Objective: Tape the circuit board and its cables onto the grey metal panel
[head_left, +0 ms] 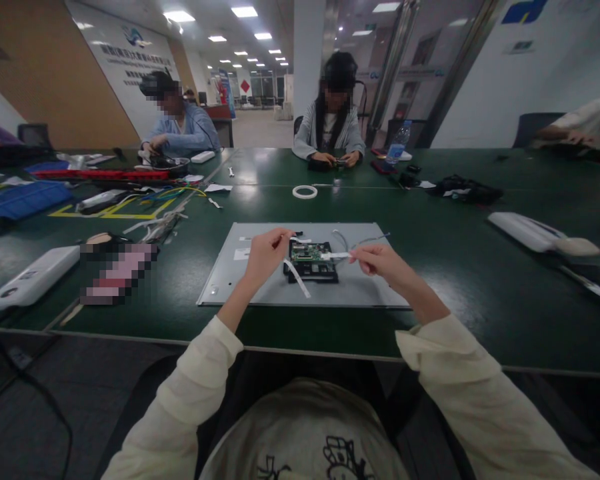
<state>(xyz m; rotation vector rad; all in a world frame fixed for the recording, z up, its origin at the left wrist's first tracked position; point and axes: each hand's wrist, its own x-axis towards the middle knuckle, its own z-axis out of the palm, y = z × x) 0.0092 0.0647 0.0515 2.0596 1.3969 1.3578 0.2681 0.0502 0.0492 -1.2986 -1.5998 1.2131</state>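
Note:
A green circuit board [307, 253] in a black frame [314, 273] lies on a flat grey panel [260, 287] in front of me. My right hand [377, 259] pinches the outer end of a white flat ribbon cable [337, 256], whose other end lies over the board's right side. At the board's upper left corner, my left hand [270, 253] is closed in a pinch; what its fingertips hold is too small to make out. A second white ribbon cable [299, 279] slants down across the frame's left edge. Thin grey wires [370, 239] curve behind my right hand.
Beyond the panel lies a white tape roll [305, 192]. White power strips stand left [33, 277] and right [527, 232], near a pink blurred object [120, 273] and a blue tray [27, 200]. Two people [180, 127] [333, 127] work across the table; another person's arm [587, 120] is far right.

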